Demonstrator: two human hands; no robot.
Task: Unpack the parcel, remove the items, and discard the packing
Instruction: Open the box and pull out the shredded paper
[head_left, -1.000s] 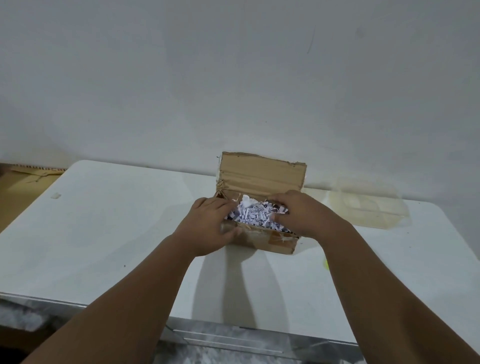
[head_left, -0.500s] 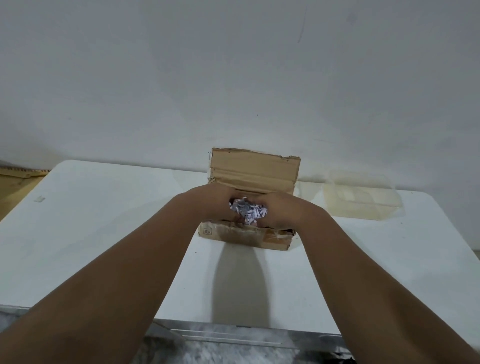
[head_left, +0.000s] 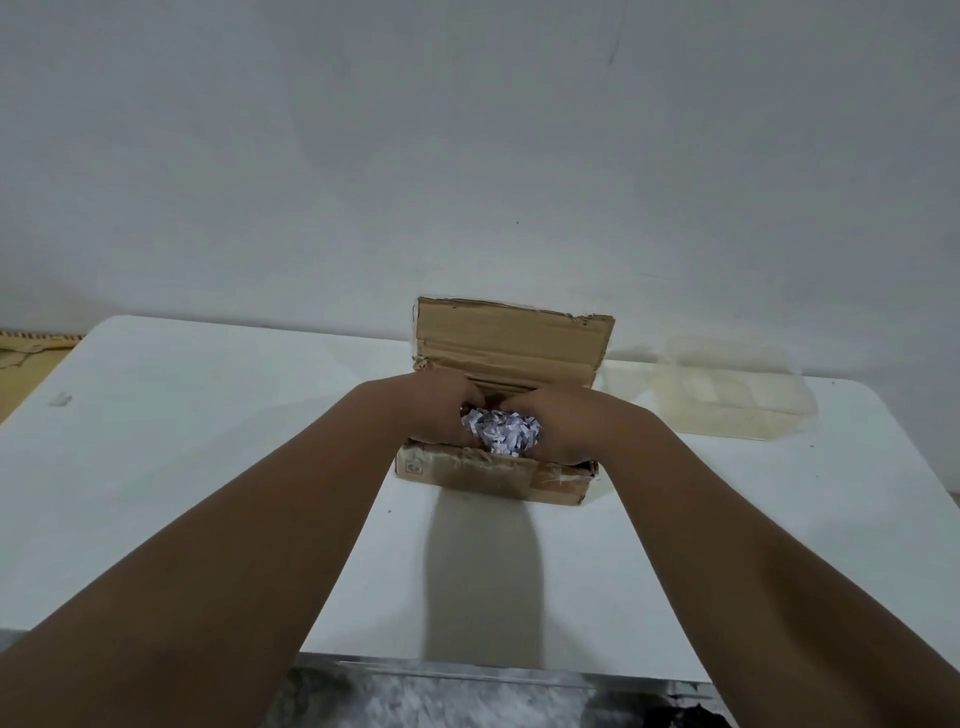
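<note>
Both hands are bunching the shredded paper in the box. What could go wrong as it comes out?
1. The shredded paper is loose, pressed only between the left hand and right hand; strips may scatter over the table.
2. Whatever lies under it in the cardboard box is hidden and might get scooped up too.

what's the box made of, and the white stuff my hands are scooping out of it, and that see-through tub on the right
Box: brown corrugated cardboard by the look, matte, with frayed, torn edges and a creased flap. White stuff: shredded paper, apparently printed, given the dark flecks on the thin crinkled strips bunched between the left hand and right hand. Tub: likely clear plastic, slightly yellowed and glossy; the table shows through it.
</note>
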